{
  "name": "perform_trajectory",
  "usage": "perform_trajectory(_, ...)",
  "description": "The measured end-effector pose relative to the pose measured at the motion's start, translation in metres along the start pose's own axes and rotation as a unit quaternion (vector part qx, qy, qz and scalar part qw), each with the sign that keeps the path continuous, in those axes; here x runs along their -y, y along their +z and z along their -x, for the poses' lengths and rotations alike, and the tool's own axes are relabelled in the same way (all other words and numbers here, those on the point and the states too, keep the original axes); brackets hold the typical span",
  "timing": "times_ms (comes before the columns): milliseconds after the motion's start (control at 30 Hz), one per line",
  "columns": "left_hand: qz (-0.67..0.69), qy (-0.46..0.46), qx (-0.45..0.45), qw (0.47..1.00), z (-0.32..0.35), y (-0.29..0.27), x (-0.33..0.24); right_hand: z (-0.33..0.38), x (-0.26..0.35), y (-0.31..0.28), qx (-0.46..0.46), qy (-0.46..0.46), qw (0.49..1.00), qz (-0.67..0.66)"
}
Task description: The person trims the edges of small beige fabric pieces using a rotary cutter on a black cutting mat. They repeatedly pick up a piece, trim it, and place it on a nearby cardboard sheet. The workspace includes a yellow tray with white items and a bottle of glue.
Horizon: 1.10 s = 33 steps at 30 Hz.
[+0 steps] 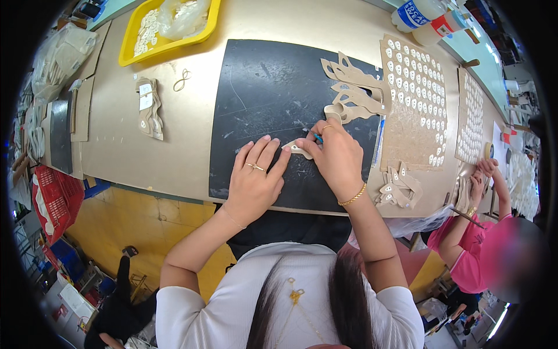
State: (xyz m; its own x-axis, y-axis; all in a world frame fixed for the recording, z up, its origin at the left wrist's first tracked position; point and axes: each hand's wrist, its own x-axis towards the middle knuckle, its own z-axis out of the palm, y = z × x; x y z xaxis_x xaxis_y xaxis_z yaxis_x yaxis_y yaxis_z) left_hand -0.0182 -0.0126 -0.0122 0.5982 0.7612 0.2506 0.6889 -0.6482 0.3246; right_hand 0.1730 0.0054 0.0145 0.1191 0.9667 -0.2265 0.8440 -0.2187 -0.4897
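A black mat lies on the table in front of me. On it, a small cream cut-out piece with a dark spot lies between my hands. My left hand rests palm down on the mat with its fingers apart, the index fingertip at the left end of the piece. My right hand is closed around a thin blue pen-like tool, mostly hidden by the fingers, at the right end of the piece. Just beyond the right hand are several stacked tan cut-out shapes, overlapping the mat's right edge.
Rows of small white pieces sit on a brown board at right, with another filled board beyond. More tan cut-outs lie near the front edge. A yellow tray, a tied bundle, bottles and a co-worker's hands surround this.
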Motion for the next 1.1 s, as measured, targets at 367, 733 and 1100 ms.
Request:
perform_trajectory(367, 0.026, 0.001, -0.004, 1.000, 0.000, 0.002, 0.013, 0.019, -0.059, -0.013, -0.199, 0.068, 0.948, -0.239)
perform_trajectory(733, -0.001, 0.040, 0.038, 0.998, -0.008, 0.008, 0.011, 0.019, -0.042, -0.003, -0.155, -0.075, 0.972, -0.162)
perform_trajectory(1100, 0.022, 0.090, 0.028, 0.995, -0.006, 0.006, 0.009, 0.043, -0.042, -0.035, -0.025, -0.003, 0.959, -0.284)
